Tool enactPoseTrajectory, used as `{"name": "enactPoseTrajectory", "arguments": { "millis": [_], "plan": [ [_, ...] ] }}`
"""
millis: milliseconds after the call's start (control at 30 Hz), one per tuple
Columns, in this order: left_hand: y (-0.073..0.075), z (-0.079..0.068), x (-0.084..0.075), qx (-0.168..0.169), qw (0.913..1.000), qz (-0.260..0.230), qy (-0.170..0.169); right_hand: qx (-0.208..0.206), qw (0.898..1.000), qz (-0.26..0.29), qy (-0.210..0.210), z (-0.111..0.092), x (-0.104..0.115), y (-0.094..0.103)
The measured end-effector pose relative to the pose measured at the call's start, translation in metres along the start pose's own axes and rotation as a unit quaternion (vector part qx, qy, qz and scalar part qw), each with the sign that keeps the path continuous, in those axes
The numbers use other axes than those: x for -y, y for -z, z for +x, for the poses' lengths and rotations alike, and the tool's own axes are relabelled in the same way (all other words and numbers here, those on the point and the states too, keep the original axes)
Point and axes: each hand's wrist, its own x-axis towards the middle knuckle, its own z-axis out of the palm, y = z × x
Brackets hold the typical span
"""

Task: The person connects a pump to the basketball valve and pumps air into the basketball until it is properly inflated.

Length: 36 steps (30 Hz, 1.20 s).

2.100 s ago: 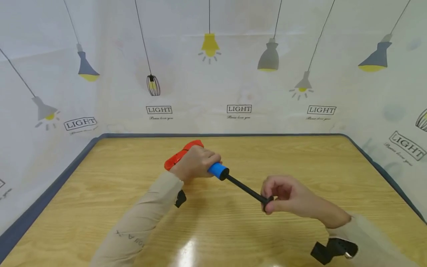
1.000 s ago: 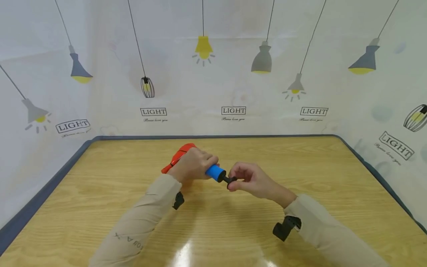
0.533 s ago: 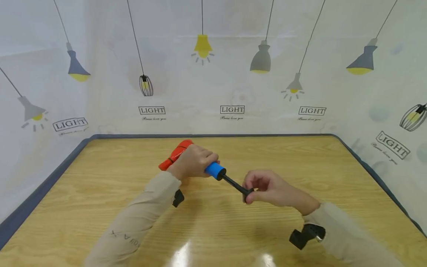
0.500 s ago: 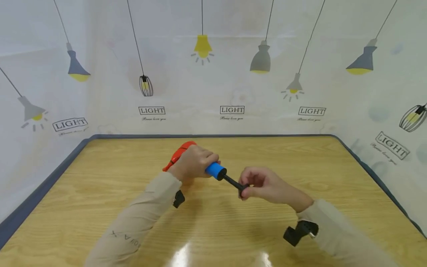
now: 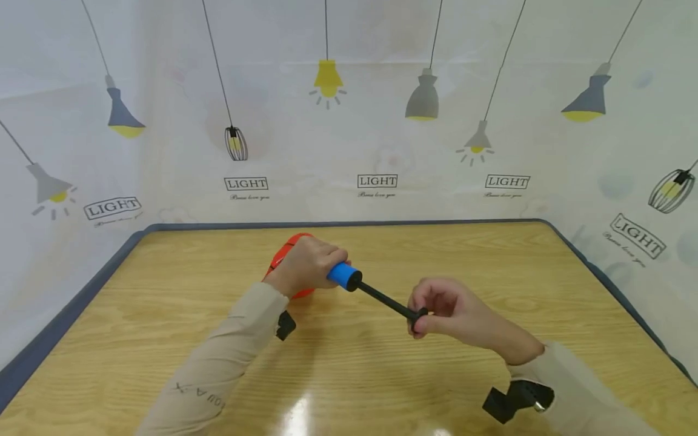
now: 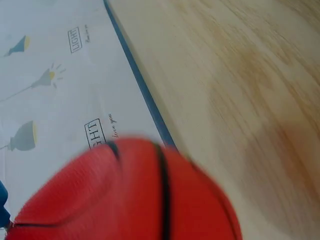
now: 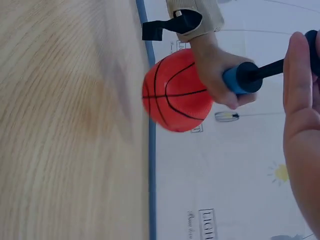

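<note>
My left hand [image 5: 308, 264] grips the blue barrel [image 5: 343, 275] of a hand pump, fingers curled round it. From the barrel a black plunger rod [image 5: 384, 300] slants down to the right, partly drawn out. The thumb and fingers of my right hand [image 5: 458, 312] pinch the small black handle [image 5: 418, 317] at its end. Behind my left hand is a red ball [image 7: 170, 95] with black basketball lines, partly hidden in the head view. It looks nearly round in the right wrist view; the left wrist view shows its red surface [image 6: 140, 195] close up and blurred.
Both hands are over a wooden table [image 5: 382, 375] with a dark blue edge [image 5: 349, 224]. A pale wall sheet [image 5: 300, 151] printed with lamps stands round its back and sides. Black camera mounts [image 5: 515, 399] sit on both wrists.
My right hand has pushed the plunger in, then drawn it out again, moving down and right. The red ball looks wrinkled and flatter in the earlier frames and rounder now. My left hand stays on the barrel.
</note>
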Motion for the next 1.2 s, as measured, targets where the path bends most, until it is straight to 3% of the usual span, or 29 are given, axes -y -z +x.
{"name": "enactPoseTrajectory", "arguments": {
  "millis": [200,300,433,633,733,867,967,1067,1200],
  "plan": [
    [0.000,0.010,-0.007,0.015,0.9993,0.028,-0.018,0.010,0.997,-0.082,-0.004,0.020,-0.021,0.012],
    [-0.001,0.010,-0.011,0.014,0.9996,0.019,-0.016,0.000,0.994,-0.107,-0.007,0.030,-0.026,0.011],
    [-0.005,0.008,-0.011,0.019,0.9996,0.004,-0.020,-0.006,0.995,-0.091,-0.029,0.022,-0.016,0.006],
    [0.000,0.004,-0.004,0.019,0.9998,0.001,0.001,0.033,0.999,-0.037,-0.020,-0.006,0.010,0.009],
    [0.001,0.006,-0.002,0.019,0.9996,0.017,-0.012,0.050,0.997,-0.048,-0.016,-0.004,0.004,0.013],
    [0.000,0.009,-0.003,0.032,0.9983,0.034,-0.034,0.021,0.996,-0.090,-0.018,0.016,-0.023,0.015],
    [-0.002,0.010,-0.005,0.038,0.9983,0.031,-0.031,-0.018,0.994,-0.107,-0.012,0.025,-0.035,0.013],
    [-0.006,0.008,-0.006,0.037,0.9987,0.022,-0.025,-0.042,0.993,-0.107,-0.036,0.023,-0.033,0.008],
    [-0.003,0.000,-0.002,0.039,0.9991,0.010,-0.011,-0.026,0.997,-0.048,-0.050,0.010,-0.017,0.001]
  ]
}}
